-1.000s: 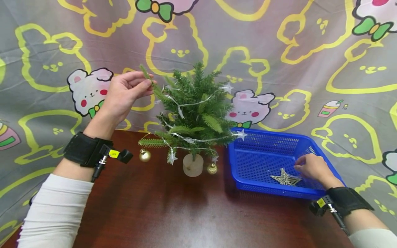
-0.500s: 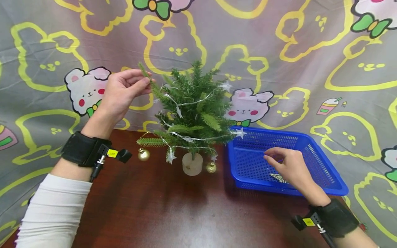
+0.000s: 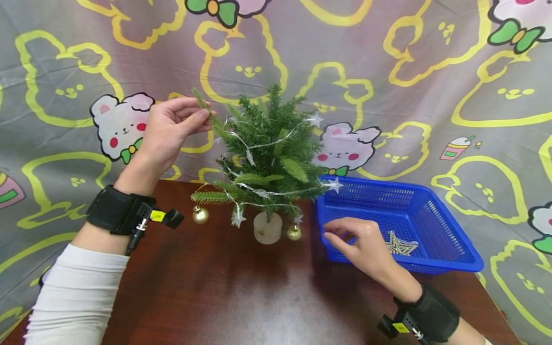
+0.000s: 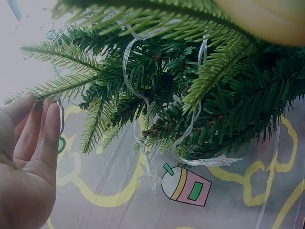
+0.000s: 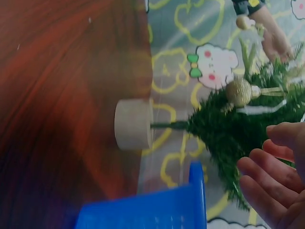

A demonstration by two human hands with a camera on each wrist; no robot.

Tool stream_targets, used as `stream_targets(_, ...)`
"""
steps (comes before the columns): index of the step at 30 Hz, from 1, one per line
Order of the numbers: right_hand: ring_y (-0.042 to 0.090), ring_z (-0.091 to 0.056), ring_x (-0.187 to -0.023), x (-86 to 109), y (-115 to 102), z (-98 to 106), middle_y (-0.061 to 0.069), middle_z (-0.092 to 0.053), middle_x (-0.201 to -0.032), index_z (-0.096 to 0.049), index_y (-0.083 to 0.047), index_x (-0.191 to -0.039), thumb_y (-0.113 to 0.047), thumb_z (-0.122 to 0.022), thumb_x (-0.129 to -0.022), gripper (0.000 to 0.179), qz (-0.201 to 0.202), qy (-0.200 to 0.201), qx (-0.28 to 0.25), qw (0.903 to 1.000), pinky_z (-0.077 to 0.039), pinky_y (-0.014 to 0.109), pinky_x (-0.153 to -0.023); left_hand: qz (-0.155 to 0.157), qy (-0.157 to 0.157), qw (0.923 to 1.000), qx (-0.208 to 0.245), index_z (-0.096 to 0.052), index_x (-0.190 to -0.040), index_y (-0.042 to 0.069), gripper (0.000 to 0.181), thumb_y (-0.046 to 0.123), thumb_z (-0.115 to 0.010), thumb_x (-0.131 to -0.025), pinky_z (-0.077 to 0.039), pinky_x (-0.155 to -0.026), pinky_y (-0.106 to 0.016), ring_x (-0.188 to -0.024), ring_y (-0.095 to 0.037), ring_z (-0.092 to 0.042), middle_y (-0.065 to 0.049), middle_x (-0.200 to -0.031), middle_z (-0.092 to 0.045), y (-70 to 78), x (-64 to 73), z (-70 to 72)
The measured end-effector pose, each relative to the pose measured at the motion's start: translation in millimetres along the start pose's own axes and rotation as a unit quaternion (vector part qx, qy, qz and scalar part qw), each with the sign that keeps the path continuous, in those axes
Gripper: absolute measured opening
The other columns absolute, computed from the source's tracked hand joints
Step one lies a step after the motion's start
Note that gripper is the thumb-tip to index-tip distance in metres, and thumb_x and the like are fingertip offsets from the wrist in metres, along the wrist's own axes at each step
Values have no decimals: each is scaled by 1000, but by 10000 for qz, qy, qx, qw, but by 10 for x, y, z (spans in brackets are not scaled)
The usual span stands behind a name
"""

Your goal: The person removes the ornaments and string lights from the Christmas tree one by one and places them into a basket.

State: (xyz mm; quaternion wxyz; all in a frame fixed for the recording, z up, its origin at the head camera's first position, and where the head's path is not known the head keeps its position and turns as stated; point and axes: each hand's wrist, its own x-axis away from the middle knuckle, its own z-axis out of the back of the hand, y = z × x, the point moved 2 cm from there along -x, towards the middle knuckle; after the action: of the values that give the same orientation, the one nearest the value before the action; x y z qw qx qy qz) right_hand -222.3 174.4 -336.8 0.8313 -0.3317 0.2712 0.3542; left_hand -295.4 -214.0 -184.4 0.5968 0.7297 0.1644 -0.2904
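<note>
We saw the left hand pinching a branch. The right hand — fingers loosely bent, thumb apart — hung near the basket.

Your artificial Christmas tree has bristly, matt needles that look like plastic, and a smooth, dull wooden base. The star string lights look like clear, shiny plastic. The plain gold bauble is smooth and glossy; the glitter bauble is grainy and sparkly. You have a polished wood-look tabletop, a smooth plastic basket, a rough, glittery star ornament, and a creased cloth backdrop.
</note>
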Motion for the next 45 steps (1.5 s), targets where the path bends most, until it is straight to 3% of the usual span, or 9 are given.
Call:
stream_targets(9, 5, -70, -74, -44, -171, -179, 0, -77, -89, -76, -16, -100, -5, -79, -82, 22, -16, 162, -504, 9986, -56, 18, -61, -73, 46, 10000, -21, -69, -107, -8, 19, -4, -67, -89, -60, -73, -27, -76, -15, -74, -8, -91, -77, 0, 4, -5)
stream_targets(23, 9, -72, -77, -71, -230, -334, 1, -77, -90, -76, -13, -101, -9, -80, -82, 20, -74, 267, -632, 9976, -58, 21, -62, -59, 86, 9999, -22, -70, -107, -7, 19, -2, -68, -89, -60, -73, -27, -77, -15, -74, -8, -91, -77, -10, 6, 12)
stream_targets(32, 7, -71, -77, -88, -238, -387, 0, -77, -92, -75, -16, -102, -14, -80, -83, 19, -454, 329, -666, 9962, -56, 16, -62, -17, 90, 10000, 8, -70, -106, -6, 18, -2, -68, -88, -60, -73, -26, -78, -15, -74, -8, -93, -77, -19, 3, -1)
stream_targets(45, 5, -70, -74, -97, -216, -511, 0, -76, -89, -75, -15, -101, -16, -80, -83, 20, -597, 325, -722, 9951, -59, 31, -59, -32, 84, 10000, 36, -70, -107, -7, 19, -2, -68, -89, -60, -73, -26, -81, -15, -75, -8, -93, -77, -19, 8, -2)
